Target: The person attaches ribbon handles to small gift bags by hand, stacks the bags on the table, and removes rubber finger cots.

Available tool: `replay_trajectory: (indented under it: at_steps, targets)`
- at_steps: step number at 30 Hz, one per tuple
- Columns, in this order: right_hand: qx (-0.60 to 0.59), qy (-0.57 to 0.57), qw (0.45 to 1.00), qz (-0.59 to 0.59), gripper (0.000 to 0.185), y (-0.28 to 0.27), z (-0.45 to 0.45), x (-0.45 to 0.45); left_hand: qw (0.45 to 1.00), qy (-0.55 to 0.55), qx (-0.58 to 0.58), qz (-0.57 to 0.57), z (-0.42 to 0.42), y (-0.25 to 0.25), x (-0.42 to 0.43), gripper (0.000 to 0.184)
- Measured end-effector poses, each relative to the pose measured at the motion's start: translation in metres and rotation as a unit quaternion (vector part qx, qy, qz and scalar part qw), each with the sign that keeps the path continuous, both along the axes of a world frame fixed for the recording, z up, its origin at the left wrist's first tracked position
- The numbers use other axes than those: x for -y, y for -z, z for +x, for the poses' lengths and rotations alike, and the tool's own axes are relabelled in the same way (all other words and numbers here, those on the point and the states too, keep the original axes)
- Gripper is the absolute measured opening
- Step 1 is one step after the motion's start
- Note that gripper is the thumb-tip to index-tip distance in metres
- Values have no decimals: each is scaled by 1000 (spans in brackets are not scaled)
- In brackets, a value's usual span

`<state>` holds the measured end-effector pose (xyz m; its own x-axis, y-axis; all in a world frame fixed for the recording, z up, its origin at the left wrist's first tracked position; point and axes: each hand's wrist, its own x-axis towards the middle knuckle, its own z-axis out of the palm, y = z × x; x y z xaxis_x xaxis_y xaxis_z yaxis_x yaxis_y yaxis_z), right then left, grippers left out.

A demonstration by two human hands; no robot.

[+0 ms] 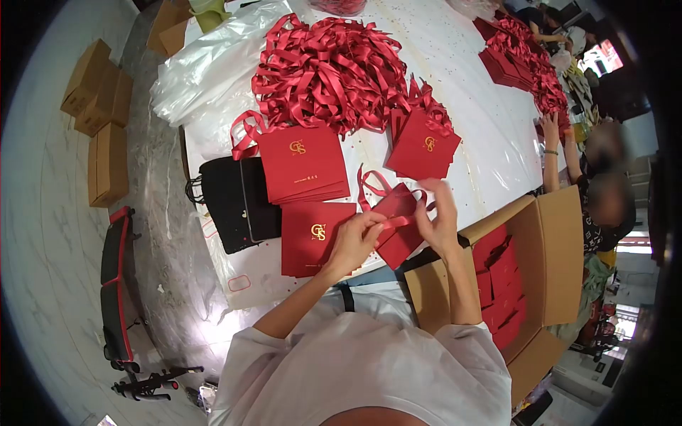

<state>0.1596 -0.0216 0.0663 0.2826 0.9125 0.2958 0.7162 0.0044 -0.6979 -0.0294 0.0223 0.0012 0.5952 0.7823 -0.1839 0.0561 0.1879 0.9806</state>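
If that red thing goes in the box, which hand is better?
Probably the right hand, which is nearer the open box. The left hand is farther off, at the red thing's other side.

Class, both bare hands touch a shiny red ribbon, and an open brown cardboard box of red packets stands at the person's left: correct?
Wrong side: the head view shows the open brown cardboard box of red packets at the person's right. The left hand and right hand do touch the shiny red ribbon.

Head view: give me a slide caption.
Left hand and right hand work red ribbon across a red packet at a white table.
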Motion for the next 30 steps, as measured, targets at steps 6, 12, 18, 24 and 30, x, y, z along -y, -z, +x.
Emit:
replay_trajectory:
  at_steps: [6, 12, 18, 24, 30]
  targets:
    - [-80, -201, 971, -98, 26, -4, -25, 13, 992, -9, 96, -85, 3, 5, 0, 20]
    - [-145, -210, 963, -83, 16, 4, -21, 31, 995, -18, 85, -46, 1, -12, 19, 18]
    - [-122, -158, 980, -19, 14, 19, -13, 47, 948, -81, -141, 272, -9, -32, 28, 24]
    - [-79, -104, 991, 41, 15, 36, -9, 48, 880, -43, -324, 345, 2, -15, 20, 40]
    - [4, -88, 995, 35, 13, 63, -14, 40, 862, -25, -339, 376, 10, 6, 18, 31]
